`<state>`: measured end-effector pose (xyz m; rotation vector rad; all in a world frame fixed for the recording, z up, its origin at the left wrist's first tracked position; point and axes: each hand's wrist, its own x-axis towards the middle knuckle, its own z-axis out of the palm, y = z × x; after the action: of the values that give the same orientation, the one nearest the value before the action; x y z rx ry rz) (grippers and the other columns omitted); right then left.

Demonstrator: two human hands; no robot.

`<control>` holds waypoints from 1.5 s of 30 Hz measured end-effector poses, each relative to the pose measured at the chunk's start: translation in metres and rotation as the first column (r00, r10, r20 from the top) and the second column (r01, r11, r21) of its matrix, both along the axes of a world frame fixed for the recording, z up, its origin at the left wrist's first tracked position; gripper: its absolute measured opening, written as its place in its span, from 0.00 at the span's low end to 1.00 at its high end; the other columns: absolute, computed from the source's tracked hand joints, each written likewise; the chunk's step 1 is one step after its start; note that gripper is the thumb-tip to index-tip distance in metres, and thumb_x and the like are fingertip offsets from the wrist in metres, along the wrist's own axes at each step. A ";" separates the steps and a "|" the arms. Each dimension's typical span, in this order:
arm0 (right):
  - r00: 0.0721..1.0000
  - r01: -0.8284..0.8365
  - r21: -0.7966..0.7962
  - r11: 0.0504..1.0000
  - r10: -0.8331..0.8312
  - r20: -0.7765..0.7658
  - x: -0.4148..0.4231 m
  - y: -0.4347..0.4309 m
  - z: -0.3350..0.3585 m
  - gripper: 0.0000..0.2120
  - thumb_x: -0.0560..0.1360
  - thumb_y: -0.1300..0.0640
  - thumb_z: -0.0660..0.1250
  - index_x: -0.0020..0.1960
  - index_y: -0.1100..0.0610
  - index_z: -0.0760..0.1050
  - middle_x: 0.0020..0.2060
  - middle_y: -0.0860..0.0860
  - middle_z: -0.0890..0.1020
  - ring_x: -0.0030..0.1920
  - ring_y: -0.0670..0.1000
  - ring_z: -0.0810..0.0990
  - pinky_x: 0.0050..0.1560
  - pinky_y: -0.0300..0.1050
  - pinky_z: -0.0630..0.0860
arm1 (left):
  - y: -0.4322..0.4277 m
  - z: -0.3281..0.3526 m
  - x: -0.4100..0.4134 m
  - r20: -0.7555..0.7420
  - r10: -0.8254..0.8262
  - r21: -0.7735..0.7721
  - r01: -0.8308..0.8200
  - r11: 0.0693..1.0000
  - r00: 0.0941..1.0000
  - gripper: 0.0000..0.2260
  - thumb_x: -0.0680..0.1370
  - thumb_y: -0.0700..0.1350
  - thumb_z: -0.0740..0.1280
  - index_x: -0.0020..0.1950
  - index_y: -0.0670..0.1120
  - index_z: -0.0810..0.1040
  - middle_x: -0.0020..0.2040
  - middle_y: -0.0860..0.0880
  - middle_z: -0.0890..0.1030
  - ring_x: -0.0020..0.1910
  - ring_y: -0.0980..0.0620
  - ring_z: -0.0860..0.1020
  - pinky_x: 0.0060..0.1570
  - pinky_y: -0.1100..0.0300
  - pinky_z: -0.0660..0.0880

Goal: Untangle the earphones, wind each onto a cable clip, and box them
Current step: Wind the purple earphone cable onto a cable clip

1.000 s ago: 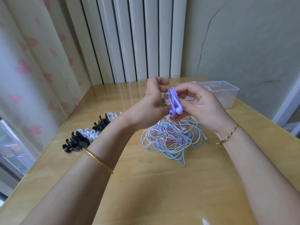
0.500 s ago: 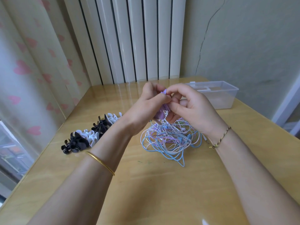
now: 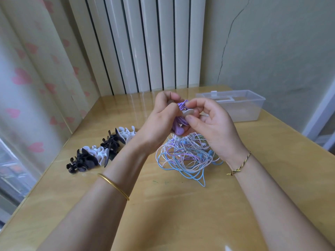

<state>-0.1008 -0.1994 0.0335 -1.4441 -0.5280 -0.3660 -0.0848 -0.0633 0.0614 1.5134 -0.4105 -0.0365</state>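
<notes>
Both hands hold a purple earphone [image 3: 178, 130] wound onto a pale cable clip [image 3: 187, 112] above the table. My left hand [image 3: 159, 122] grips the bundle from the left. My right hand [image 3: 212, 124] pinches the clip's flap with thumb and forefinger. Under the hands lies a tangle of blue, pink and white earphones [image 3: 186, 156]. A clear plastic box [image 3: 241, 105] stands open at the back right.
A row of black and white cable clips [image 3: 101, 151] lies on the wooden table [image 3: 172, 205] to the left. Curtains hang on the left, a ribbed white panel stands behind, and a wall rises at the right.
The purple bundle was upright with its earbuds showing. Both hands then closed around it and dropped slightly. Now the right fingers press the clip's flap over the wound cable.
</notes>
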 end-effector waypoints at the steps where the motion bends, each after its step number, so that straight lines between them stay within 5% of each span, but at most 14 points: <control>1: 1.000 -0.005 0.024 1.000 0.005 0.002 0.000 0.001 0.000 0.11 0.74 0.71 0.65 0.51 0.58 0.72 0.36 0.49 0.70 0.32 0.50 0.80 0.39 0.50 0.82 | 0.000 0.000 0.000 0.013 0.015 0.005 -0.015 1.000 1.000 0.11 0.69 0.41 0.55 0.50 0.49 0.65 0.45 0.37 0.73 0.28 0.46 0.70 0.30 0.59 0.66; 8: 1.000 -0.005 0.143 0.990 0.004 0.010 -0.005 0.009 -0.002 0.12 0.74 0.74 0.63 0.51 0.59 0.72 0.39 0.54 0.69 0.33 0.49 0.81 0.37 0.46 0.81 | 0.002 0.000 -0.001 0.106 0.041 0.009 -0.042 0.999 0.994 0.10 0.72 0.39 0.54 0.52 0.48 0.68 0.46 0.47 0.77 0.34 0.45 0.71 0.25 0.61 0.68; 13: 0.999 -0.044 0.226 0.973 0.040 0.024 -0.010 0.014 -0.002 0.12 0.74 0.74 0.63 0.52 0.61 0.72 0.47 0.56 0.78 0.35 0.51 0.83 0.37 0.44 0.80 | 0.002 0.005 -0.004 0.100 0.021 0.003 -0.021 1.000 0.995 0.12 0.68 0.43 0.56 0.50 0.50 0.67 0.49 0.54 0.78 0.36 0.45 0.72 0.25 0.60 0.68; 19: 0.997 -0.069 0.332 0.941 0.080 -0.019 -0.006 0.013 -0.006 0.06 0.76 0.64 0.60 0.51 0.61 0.73 0.46 0.63 0.80 0.39 0.62 0.82 0.38 0.52 0.80 | 0.005 0.007 -0.008 0.196 0.046 0.113 -0.070 0.991 0.980 0.07 0.71 0.44 0.58 0.47 0.47 0.63 0.62 0.49 0.73 0.39 0.50 0.77 0.26 0.62 0.71; 22: 1.000 0.012 0.297 0.955 -0.007 -0.019 -0.003 0.011 -0.006 0.05 0.76 0.62 0.61 0.52 0.60 0.71 0.45 0.63 0.80 0.41 0.64 0.81 0.41 0.60 0.80 | 0.004 0.005 -0.009 0.252 0.063 0.120 -0.096 0.988 0.966 0.04 0.74 0.42 0.58 0.46 0.45 0.63 0.51 0.31 0.77 0.54 0.61 0.76 0.27 0.65 0.72; 25: 0.999 -0.018 0.242 0.970 0.030 -0.045 -0.001 0.009 -0.005 0.10 0.79 0.67 0.59 0.59 0.64 0.72 0.47 0.61 0.81 0.41 0.61 0.82 0.44 0.60 0.80 | 0.004 0.003 -0.009 0.286 0.067 0.111 -0.102 0.988 0.956 0.03 0.73 0.41 0.57 0.45 0.46 0.63 0.37 0.31 0.76 0.66 0.56 0.70 0.28 0.70 0.71; 28: 0.999 -0.008 0.165 0.986 0.017 -0.049 0.000 0.008 -0.006 0.13 0.79 0.65 0.59 0.61 0.66 0.73 0.52 0.64 0.81 0.41 0.60 0.82 0.45 0.59 0.80 | 0.005 0.002 -0.006 0.311 0.047 0.150 -0.098 0.984 0.949 0.08 0.77 0.33 0.56 0.45 0.46 0.63 0.34 0.33 0.76 0.65 0.59 0.71 0.25 0.68 0.70; 32: 0.997 0.062 0.073 0.995 -0.057 -0.057 0.004 0.005 -0.006 0.14 0.78 0.61 0.62 0.61 0.64 0.76 0.56 0.66 0.77 0.45 0.63 0.83 0.45 0.57 0.81 | 0.007 0.003 -0.007 0.337 -0.015 0.215 -0.061 0.975 0.941 0.04 0.77 0.37 0.56 0.47 0.45 0.63 0.26 0.51 0.73 0.58 0.67 0.72 0.22 0.64 0.71; 38: 0.997 -0.028 0.026 0.999 0.029 -0.072 0.005 -0.004 0.001 0.16 0.73 0.63 0.66 0.59 0.68 0.76 0.60 0.66 0.73 0.49 0.65 0.82 0.51 0.59 0.79 | 0.013 0.002 -0.006 0.385 -0.011 0.249 -0.093 0.964 0.923 0.09 0.78 0.34 0.58 0.45 0.47 0.63 0.22 0.53 0.72 0.60 0.75 0.67 0.29 0.71 0.72; 45: 0.999 -0.020 -0.064 0.998 0.018 -0.026 0.001 0.002 0.008 0.11 0.77 0.72 0.59 0.56 0.64 0.75 0.41 0.56 0.83 0.40 0.51 0.84 0.45 0.43 0.80 | 0.009 0.007 -0.006 0.391 0.053 0.276 -0.171 0.946 0.919 0.05 0.77 0.38 0.56 0.44 0.47 0.64 0.35 0.46 0.76 0.54 0.67 0.73 0.30 0.73 0.69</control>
<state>-0.1002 -0.1974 0.0410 -1.5028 -0.5370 -0.3174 -0.0908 -0.0543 0.0685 1.8550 -0.6483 0.3035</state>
